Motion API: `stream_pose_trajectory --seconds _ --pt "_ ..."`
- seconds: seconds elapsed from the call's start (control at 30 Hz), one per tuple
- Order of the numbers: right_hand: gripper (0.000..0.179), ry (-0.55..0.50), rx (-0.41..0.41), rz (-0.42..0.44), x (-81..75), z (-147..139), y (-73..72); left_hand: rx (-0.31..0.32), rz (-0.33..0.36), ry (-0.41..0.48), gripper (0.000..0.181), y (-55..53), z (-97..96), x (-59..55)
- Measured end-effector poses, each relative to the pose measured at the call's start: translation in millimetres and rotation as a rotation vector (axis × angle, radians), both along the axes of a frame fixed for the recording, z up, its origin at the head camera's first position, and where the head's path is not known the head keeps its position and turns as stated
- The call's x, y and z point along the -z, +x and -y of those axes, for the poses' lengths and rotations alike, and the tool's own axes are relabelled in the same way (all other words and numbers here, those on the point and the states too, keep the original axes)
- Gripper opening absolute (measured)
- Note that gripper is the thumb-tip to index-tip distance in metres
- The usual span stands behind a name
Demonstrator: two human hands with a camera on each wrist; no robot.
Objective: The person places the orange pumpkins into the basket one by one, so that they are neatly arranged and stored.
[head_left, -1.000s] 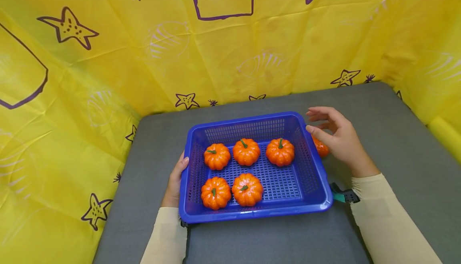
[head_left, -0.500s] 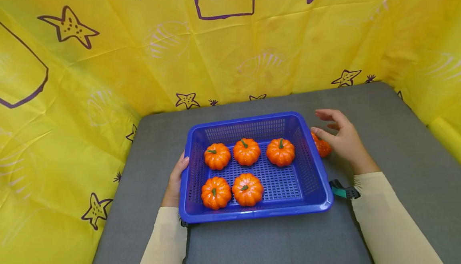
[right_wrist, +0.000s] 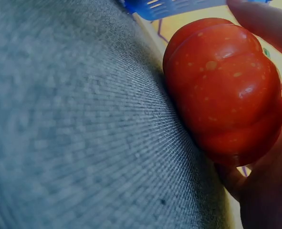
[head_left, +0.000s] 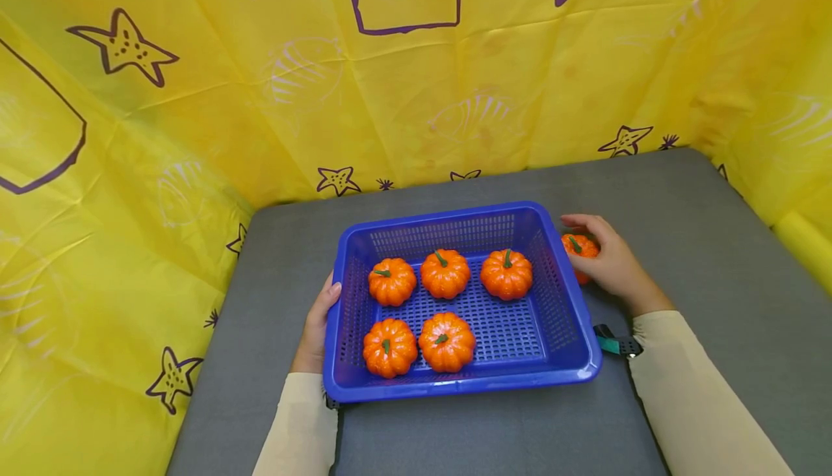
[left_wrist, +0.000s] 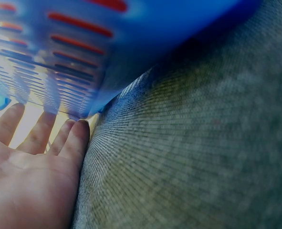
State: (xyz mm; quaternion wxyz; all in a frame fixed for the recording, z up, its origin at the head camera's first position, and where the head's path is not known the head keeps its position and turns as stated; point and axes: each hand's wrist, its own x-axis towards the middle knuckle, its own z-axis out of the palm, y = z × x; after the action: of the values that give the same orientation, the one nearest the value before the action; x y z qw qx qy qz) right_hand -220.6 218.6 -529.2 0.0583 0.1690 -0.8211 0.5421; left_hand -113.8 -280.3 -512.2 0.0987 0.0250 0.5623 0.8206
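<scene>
A blue plastic basket (head_left: pixel 463 387) with slotted walls stands on the grey table and holds several small orange pumpkins (head_left: pixel 442 274) with green stems. On its left side my left hand (head_left: pixel 318 324) grips it, thumb on the rim. The left wrist view shows the fingers (left_wrist: pixel 36 136) against the outside of the slotted wall (left_wrist: pixel 74 57). To the right of the basket, another orange pumpkin (right_wrist: pixel 224 90) rests on the table. My right hand (head_left: pixel 614 266) is around it with bent fingers. In the right wrist view a gap shows between thumb and pumpkin.
Grey cloth covers the table (head_left: pixel 715 245). Yellow fabric (head_left: pixel 416 100) printed with starfish and fish hangs behind the table and at both sides. The basket's right wall (head_left: pixel 564 288) stands close to the right hand.
My right hand first shifted slightly right, then came down around the pumpkin beside the basket, and more of that pumpkin now shows. The left hand and basket have stayed put.
</scene>
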Motion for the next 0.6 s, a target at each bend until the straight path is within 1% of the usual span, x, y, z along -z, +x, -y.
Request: stream_pose_trajectory --seconds 0.1,0.33,0.47,0.6 --pt "0.061 -0.011 -0.002 0.007 4.0 0.4 -1.1 -0.001 -0.001 0.001 0.067 -0.3 0.2 0.3" --pt "0.047 0.045 0.058 0.046 4.6 -0.5 0.7 -0.006 0.0 -0.001 0.066 -0.6 -0.1 -0.3" --pt "0.045 0.04 0.083 0.054 8.5 -2.2 0.1 -0.008 0.009 -0.005 0.066 0.2 0.1 -0.2" --pt "0.044 0.033 0.099 0.065 7.6 -3.8 0.9 -0.004 0.004 -0.007 0.066 0.5 0.2 -0.3"
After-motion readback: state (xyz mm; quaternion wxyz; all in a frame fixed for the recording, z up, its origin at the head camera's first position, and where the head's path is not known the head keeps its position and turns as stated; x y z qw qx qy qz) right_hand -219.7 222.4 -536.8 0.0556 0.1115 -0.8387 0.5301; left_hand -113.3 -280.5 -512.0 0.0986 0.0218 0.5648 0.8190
